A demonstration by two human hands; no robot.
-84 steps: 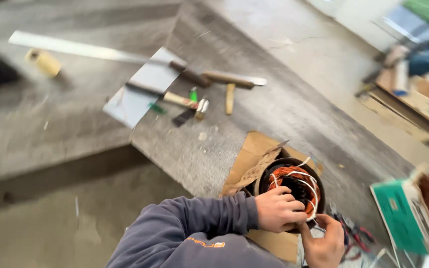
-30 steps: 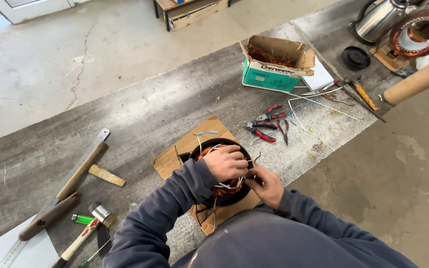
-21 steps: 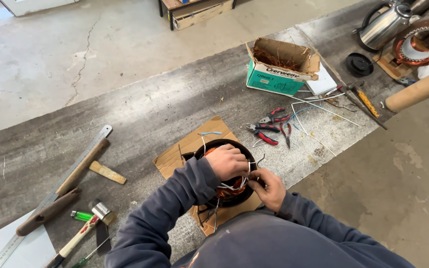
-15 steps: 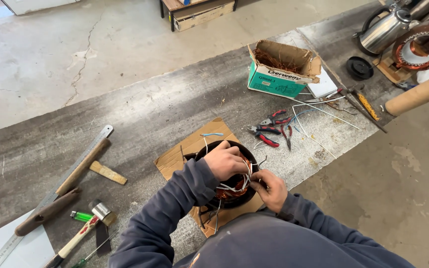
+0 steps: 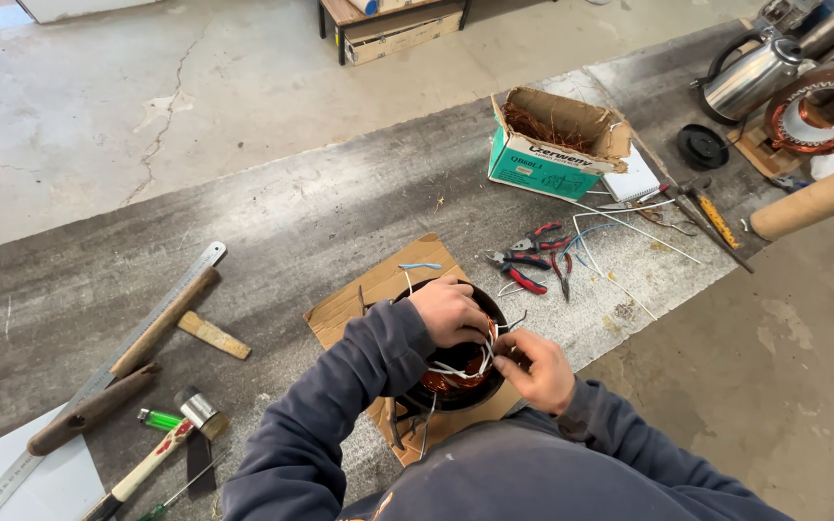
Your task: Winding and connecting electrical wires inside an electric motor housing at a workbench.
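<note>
Cardboard sheet (image 5: 364,294) under both grips, w/ round black stator (image 5: 436,386) on it. Left grip (image 5: 451,311) lies over stator's top rim; open or closed, can't tell. Right grip (image 5: 538,367) just beside it, pinched shut on white wires (image 5: 460,369). Red pliers (image 5: 523,260) near, beyond right grip.

Shiny copper wire is glinting inside the black metal ring (image 5: 456,371), lying on rough brown cardboard (image 5: 378,289).
</note>
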